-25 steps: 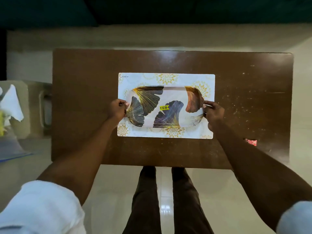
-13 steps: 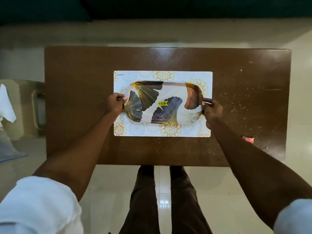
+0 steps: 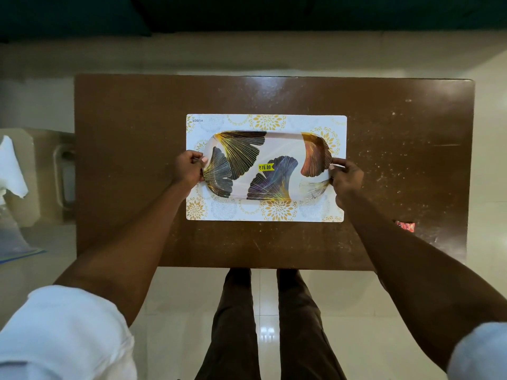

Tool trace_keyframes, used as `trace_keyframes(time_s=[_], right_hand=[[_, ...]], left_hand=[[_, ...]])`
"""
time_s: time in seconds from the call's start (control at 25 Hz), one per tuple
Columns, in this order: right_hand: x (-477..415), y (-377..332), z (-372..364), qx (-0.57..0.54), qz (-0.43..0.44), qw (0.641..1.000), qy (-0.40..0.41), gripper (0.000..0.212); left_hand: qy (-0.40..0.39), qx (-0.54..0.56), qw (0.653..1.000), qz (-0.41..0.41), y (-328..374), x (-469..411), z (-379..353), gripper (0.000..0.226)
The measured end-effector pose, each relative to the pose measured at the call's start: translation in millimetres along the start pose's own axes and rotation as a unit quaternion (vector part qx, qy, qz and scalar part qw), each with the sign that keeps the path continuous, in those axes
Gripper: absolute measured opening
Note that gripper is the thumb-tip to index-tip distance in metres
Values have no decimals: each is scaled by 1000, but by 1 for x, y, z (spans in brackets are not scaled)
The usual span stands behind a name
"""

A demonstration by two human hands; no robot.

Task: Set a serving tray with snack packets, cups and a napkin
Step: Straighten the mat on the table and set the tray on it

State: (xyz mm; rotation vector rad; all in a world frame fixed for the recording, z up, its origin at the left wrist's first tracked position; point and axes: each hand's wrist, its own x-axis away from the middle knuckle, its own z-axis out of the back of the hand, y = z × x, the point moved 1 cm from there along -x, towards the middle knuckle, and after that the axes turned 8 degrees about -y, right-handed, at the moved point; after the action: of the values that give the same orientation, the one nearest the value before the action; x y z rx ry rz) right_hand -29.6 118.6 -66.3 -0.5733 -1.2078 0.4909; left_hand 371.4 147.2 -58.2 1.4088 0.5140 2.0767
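Note:
An oblong serving tray (image 3: 282,144) printed with dark and gold fan leaves and a yellow price sticker lies on a white placemat (image 3: 266,215) with gold flowers, in the middle of a brown table (image 3: 131,127). My left hand (image 3: 188,170) grips the tray's left end, thumb on the rim. At the tray's right end, my right hand (image 3: 346,178) holds on the same way. Nothing lies in the tray. A white napkin (image 3: 12,165) shows at the far left, off the table.
A small red packet (image 3: 405,225) lies near the table's front right corner. Left of the table stands a beige unit with a handle (image 3: 61,176) and a blue-edged sheet (image 3: 16,250) below it. My legs stand at the table's near edge.
The tray and both hands hold the same pose on the placemat; only the camera view has shifted slightly, so the scene sits a little higher and to the left.

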Motion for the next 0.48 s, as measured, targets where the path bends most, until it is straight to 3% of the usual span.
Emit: trace_keyframes(time_s=[0.48], right_hand=[[2,1,3,-17,7,1000,2,26]], left_hand=[[8,32,999,1,3,8,0,25]])
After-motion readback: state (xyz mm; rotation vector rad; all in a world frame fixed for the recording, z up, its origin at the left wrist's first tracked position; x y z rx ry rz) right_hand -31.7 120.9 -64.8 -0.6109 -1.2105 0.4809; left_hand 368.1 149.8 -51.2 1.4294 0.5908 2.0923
